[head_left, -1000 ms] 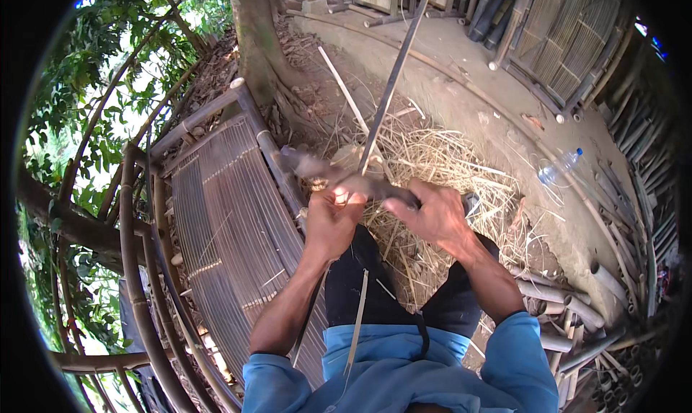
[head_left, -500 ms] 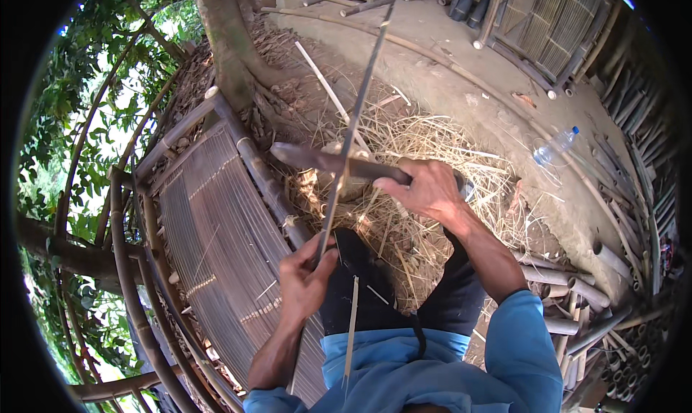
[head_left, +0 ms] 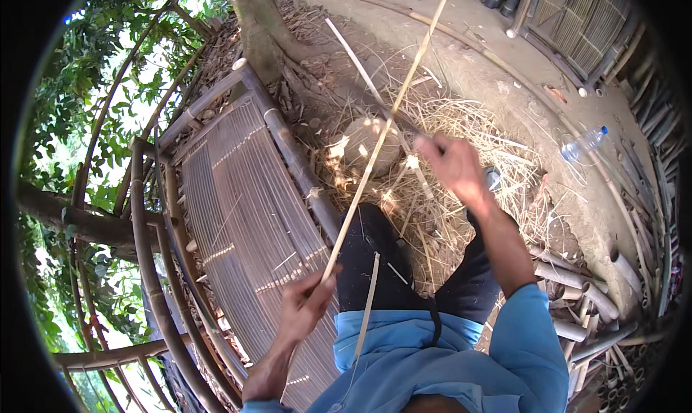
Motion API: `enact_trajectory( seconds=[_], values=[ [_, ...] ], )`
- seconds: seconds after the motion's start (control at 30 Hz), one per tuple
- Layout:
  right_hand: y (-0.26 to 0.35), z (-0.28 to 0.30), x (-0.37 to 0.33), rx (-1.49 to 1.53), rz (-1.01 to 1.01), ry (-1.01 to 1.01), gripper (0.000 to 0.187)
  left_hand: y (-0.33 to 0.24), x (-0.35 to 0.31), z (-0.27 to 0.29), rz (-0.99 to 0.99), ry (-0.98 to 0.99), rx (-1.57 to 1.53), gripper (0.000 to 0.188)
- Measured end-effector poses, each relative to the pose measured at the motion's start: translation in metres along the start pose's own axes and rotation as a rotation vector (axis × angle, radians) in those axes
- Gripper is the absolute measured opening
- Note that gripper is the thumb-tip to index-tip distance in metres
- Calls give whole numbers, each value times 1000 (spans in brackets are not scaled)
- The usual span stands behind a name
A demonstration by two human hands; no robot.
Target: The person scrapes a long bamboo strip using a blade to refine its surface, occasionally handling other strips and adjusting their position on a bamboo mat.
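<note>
A long, thin bamboo strip (head_left: 367, 169) runs from my left side up past the far edge, its pale face turned up. Its near end is in the closed fingers of my left hand (head_left: 305, 306), over the slatted bench beside my thigh. My right hand (head_left: 458, 169), smeared by motion, is wrapped round the handle of a machete (head_left: 408, 125). The dark blade points up and left, meeting or crossing the strip; whether it touches cannot be made out. A short, narrow sliver (head_left: 367, 305) lies on my lap.
A bamboo-slat bench (head_left: 238, 189) with a rail stands at my left. Ahead are a round wooden block (head_left: 371, 148), a tree trunk (head_left: 261, 31) and heaped shavings (head_left: 476, 128). A plastic bottle (head_left: 582, 145) lies at right, near cut bamboo pieces (head_left: 566, 274).
The strip now shows a pale face instead of a dark one and leans further right. The machete has swung from lying crosswise to pointing away. The whole view has shifted slightly.
</note>
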State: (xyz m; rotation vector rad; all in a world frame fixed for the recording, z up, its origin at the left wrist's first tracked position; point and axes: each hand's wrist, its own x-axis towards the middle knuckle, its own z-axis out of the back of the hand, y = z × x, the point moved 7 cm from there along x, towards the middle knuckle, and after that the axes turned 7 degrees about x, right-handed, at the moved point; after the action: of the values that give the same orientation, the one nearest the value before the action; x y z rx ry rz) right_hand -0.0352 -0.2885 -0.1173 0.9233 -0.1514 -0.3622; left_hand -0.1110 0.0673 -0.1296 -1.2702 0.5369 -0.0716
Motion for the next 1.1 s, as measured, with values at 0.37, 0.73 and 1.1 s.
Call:
enact_trajectory(
  seconds=[0.37,0.73,1.1],
  values=[
    [20,-33,-58,-144,444,-23,61,-12,27,-34,-27,45,-11,22],
    [-92,71,59,-13,-105,-311,84,25,-44,-7,95,6,-52,31],
    [23,-70,-110,-154,496,139,59,-17,28,-39,-35,121,-14,30]
  ],
)
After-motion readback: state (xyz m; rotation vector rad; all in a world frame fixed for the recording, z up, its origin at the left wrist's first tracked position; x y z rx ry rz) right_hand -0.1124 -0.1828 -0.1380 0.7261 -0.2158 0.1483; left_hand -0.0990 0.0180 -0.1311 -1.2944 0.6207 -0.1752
